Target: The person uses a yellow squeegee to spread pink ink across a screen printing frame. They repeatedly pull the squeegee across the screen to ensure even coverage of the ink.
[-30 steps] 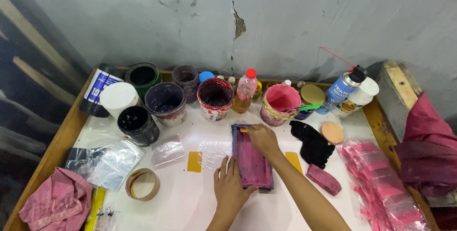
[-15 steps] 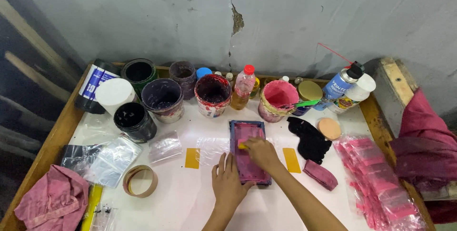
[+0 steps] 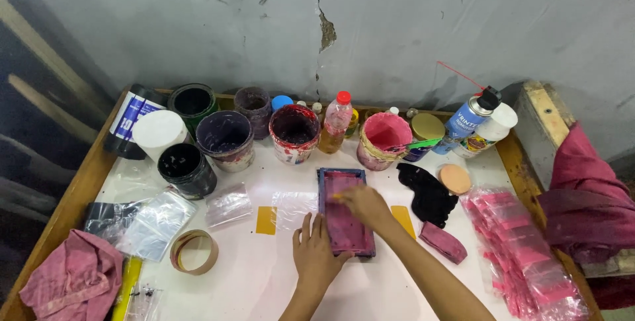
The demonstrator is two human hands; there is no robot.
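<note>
A small rectangular frame with a dark rim and a magenta-stained middle (image 3: pixel 342 223) lies flat on the white tabletop (image 3: pixel 264 275). My left hand (image 3: pixel 316 253) rests flat at its near left edge, fingers spread against the rim. My right hand (image 3: pixel 363 204) lies on top of the frame's middle, fingers closed on a small yellowish piece pressed to the stained surface. Two yellow tape marks (image 3: pixel 266 220) sit on the table either side of the frame.
Several paint pots line the back: black (image 3: pixel 187 169), purple (image 3: pixel 225 140), red-stained (image 3: pixel 294 133), pink (image 3: pixel 385 140). A spray can (image 3: pixel 471 120), a bottle (image 3: pixel 337 119), a tape roll (image 3: pixel 194 251), clear bags (image 3: pixel 159 222), pink packets (image 3: pixel 529 255), a black cloth (image 3: pixel 428 193) and a pink rag (image 3: pixel 73 281) surround them.
My right hand has slid from the frame's far end toward its middle. The view has shifted slightly; my left hand stays at the near left edge.
</note>
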